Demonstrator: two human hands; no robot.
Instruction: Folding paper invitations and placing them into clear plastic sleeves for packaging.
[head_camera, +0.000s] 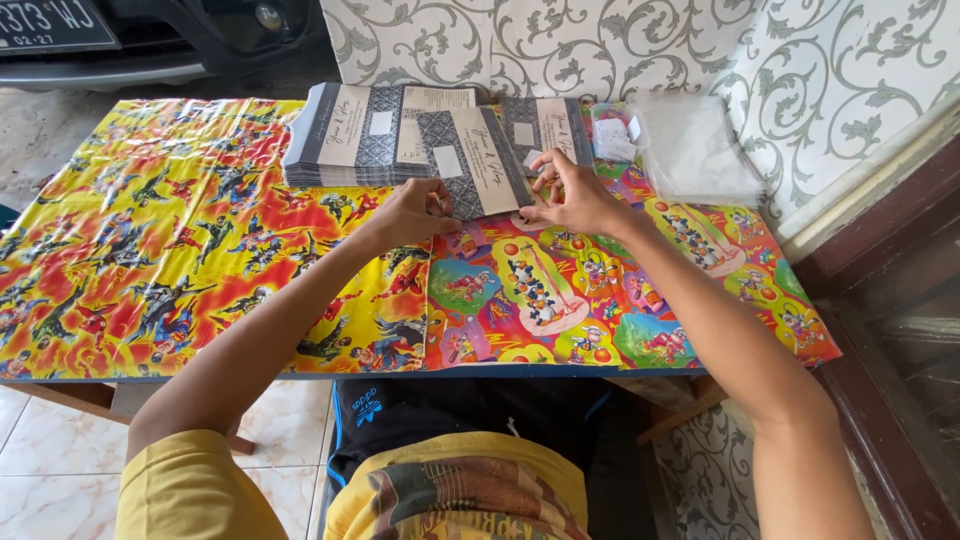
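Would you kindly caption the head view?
Both hands, left hand and right hand, hold a grey card above a colourful table.

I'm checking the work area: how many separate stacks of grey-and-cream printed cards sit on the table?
2. A tall stack of grey-and-cream cards lies at the table's far edge, left of the hands. A smaller stack lies beside it on the right, partly hidden by the single card both hands hold.
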